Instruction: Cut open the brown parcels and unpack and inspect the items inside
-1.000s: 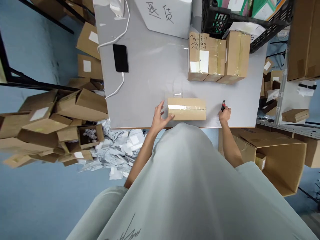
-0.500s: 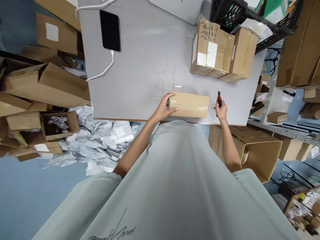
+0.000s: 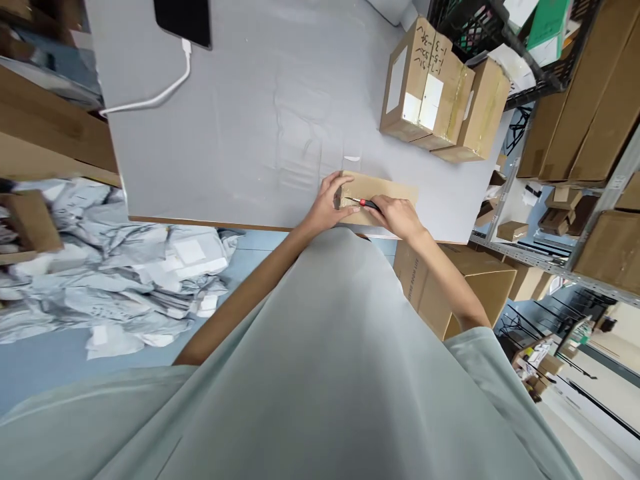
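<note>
A long taped cardboard box [image 3: 385, 185] lies flat at the front edge of the grey table [image 3: 225, 153]. My left hand [image 3: 327, 202] grips the left end of the box, thumb on the near side and fingers on the far side. In my right hand [image 3: 397, 215] is a black and red utility knife [image 3: 369, 203], held over the top of the box. Its blade points left, at the taped seam near my left thumb; I cannot tell whether the tip touches.
Several cardboard boxes [image 3: 440, 93] stand at the back right beside a black crate [image 3: 545, 83]. A phone [image 3: 185, 21] with a white cable [image 3: 170, 93] lies at the back left. Grey plastic bags [image 3: 140, 267] cover the floor at left. A large open carton [image 3: 460, 273] stands below the table's right end.
My right hand has brought the utility knife leftward from beside the box to above its top. My left hand still holds the box's left end. The view has shifted.
</note>
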Demonstrator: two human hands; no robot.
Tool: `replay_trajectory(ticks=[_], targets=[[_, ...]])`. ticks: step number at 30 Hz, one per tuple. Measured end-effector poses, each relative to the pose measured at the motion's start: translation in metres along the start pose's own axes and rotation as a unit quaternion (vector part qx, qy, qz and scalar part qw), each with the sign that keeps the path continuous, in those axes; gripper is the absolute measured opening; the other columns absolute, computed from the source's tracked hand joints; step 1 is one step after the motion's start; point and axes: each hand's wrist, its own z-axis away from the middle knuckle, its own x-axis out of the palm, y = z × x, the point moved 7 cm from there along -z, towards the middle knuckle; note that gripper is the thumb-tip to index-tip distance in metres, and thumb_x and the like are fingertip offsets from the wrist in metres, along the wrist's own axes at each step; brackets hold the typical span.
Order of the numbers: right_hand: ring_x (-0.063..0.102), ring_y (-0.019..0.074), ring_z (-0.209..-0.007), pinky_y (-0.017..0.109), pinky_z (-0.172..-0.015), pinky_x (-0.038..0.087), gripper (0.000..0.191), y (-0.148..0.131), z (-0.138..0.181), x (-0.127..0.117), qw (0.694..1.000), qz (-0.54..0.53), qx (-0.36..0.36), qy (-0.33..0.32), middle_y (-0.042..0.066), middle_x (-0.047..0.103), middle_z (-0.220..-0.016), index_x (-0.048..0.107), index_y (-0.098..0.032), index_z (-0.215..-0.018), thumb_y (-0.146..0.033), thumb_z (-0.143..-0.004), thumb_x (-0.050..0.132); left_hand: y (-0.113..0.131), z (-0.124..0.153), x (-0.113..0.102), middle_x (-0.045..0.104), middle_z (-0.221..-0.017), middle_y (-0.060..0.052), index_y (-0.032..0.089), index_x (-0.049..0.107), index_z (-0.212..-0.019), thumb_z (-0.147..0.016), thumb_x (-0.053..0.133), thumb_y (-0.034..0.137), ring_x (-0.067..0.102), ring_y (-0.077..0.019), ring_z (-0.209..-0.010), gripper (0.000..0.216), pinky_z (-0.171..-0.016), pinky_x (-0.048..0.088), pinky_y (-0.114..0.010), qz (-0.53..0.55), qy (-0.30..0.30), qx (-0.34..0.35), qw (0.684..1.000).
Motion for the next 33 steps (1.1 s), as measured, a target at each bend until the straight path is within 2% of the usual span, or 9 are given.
replay_trajectory(ticks=[6, 14, 26, 33], targets=[[0.077, 0.0324, -0.115, 0.034, -0.084, 0.045, 0.049, -0.015, -0.012, -0.01, 0.996, 0.073, 0.01, -0.052, 0.018, 0.079, -0.134, 0.067, -0.016, -0.141, -0.048, -0.123, 0.034, 0.002, -0.002, 0.001, 0.043, -0.172, -0.016, 0.029, 0.059, -0.158, -0.081, 0.089, 0.075, 0.039, -0.0396, -0.166, 0.094, -0.135, 0.04, -0.055, 0.01, -0.005, 0.015, 1.0], [0.078, 0.0334, -0.116, 0.035, -0.085, 0.048, 0.051, -0.016, -0.009, -0.015, 0.992, 0.103, 0.028, -0.062, 0.019, 0.08, -0.134, 0.068, -0.015, -0.142, -0.048, -0.123, 0.034, 0.003, -0.005, 0.001, 0.045, -0.169, -0.014, 0.031, 0.062, -0.155, -0.078, 0.095, 0.066, 0.038, -0.0412, -0.166, 0.091, -0.139, 0.033, -0.058, 0.017, 0.002, 0.017, 1.0], [0.077, 0.0351, -0.12, 0.038, -0.089, 0.053, 0.05, -0.025, -0.014, -0.015, 0.989, 0.119, 0.04, -0.074, 0.022, 0.079, -0.134, 0.065, -0.015, -0.146, -0.047, -0.123, 0.034, 0.004, -0.005, 0.001, 0.044, -0.169, -0.013, 0.032, 0.062, -0.154, -0.078, 0.096, 0.053, 0.039, -0.04, -0.166, 0.085, -0.139, 0.035, -0.058, 0.024, -0.005, 0.017, 1.0], [0.078, 0.0355, -0.12, 0.042, -0.093, 0.055, 0.042, -0.039, -0.014, -0.021, 0.984, 0.132, 0.063, -0.101, 0.024, 0.078, -0.133, 0.062, -0.013, -0.148, -0.022, -0.12, 0.033, 0.002, -0.007, 0.001, 0.044, -0.168, -0.014, 0.031, 0.063, -0.153, -0.078, 0.097, 0.056, 0.039, -0.0405, -0.165, 0.086, -0.138, 0.036, -0.057, 0.03, -0.001, 0.009, 1.0]])
